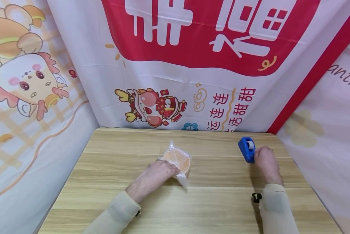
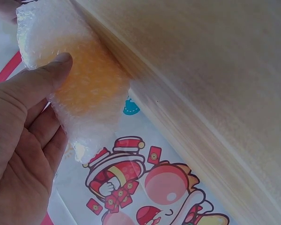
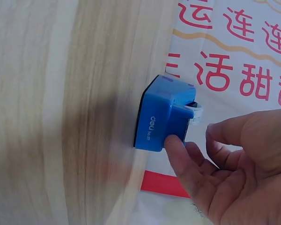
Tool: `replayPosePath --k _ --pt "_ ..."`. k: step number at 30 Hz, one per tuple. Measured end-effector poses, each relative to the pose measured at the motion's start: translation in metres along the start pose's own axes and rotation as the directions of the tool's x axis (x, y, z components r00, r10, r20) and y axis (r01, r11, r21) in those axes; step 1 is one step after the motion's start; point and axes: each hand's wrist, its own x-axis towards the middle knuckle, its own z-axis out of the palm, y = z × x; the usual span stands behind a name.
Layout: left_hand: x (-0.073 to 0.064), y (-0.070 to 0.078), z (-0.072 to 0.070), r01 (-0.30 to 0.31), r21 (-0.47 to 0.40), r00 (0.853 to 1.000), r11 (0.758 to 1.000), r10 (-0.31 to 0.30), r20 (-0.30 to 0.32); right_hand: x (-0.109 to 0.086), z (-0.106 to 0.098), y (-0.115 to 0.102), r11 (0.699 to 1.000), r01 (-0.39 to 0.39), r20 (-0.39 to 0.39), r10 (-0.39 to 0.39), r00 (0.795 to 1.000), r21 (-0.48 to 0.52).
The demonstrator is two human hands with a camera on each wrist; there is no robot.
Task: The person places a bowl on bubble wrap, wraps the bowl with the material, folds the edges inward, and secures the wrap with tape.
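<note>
A round orange item [image 1: 178,158] lies in bubble wrap [image 2: 91,129] near the middle of the table, its exact kind hidden by the wrap. My left hand [image 1: 157,175] holds the wrapped bundle at its near-left side; in the left wrist view the thumb lies on top and the other fingers are beneath. At the right, a blue tape dispenser [image 1: 246,152] stands upright on the table. My right hand [image 3: 239,173] is at its near end, one fingertip touching the blue body below the loose tape end [image 3: 196,112]. The right thumb stays apart from dispenser and tape.
The wooden table [image 1: 210,208] ends at a printed cloth backdrop [image 1: 169,74], with more printed cloth on the left and right sides. A small black object [image 1: 256,197] shows beside the right sleeve [image 1: 275,208].
</note>
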Motion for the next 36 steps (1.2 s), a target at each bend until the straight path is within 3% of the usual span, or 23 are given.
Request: replayPosePath --k 5,9,17,31,36 --pt "-0.002 -0.001 -0.001 -0.007 0.008 1.0 1.0 0.007 0.002 -0.001 -0.002 0.001 0.994 -0.04 -0.001 0.041 0.999 0.104" --pt "-0.003 -0.001 0.0 -0.008 0.008 1.0 1.0 0.008 0.012 -0.001 -0.005 0.001 0.982 -0.085 0.041 0.079 0.996 0.169" --pt "-0.001 -0.002 0.001 0.0 0.007 1.0 1.0 0.0 0.024 -0.001 -0.006 0.007 0.93 -0.17 0.134 0.133 0.982 0.327" --pt "-0.003 -0.002 0.0 0.011 -0.022 0.999 1.0 -0.009 0.047 -0.001 -0.011 0.01 0.9 -0.196 0.206 0.122 0.971 0.39" --pt "-0.003 -0.002 -0.002 0.02 -0.058 0.998 0.998 -0.017 0.057 -0.002 -0.01 0.008 0.885 -0.246 0.222 0.168 0.96 0.395"
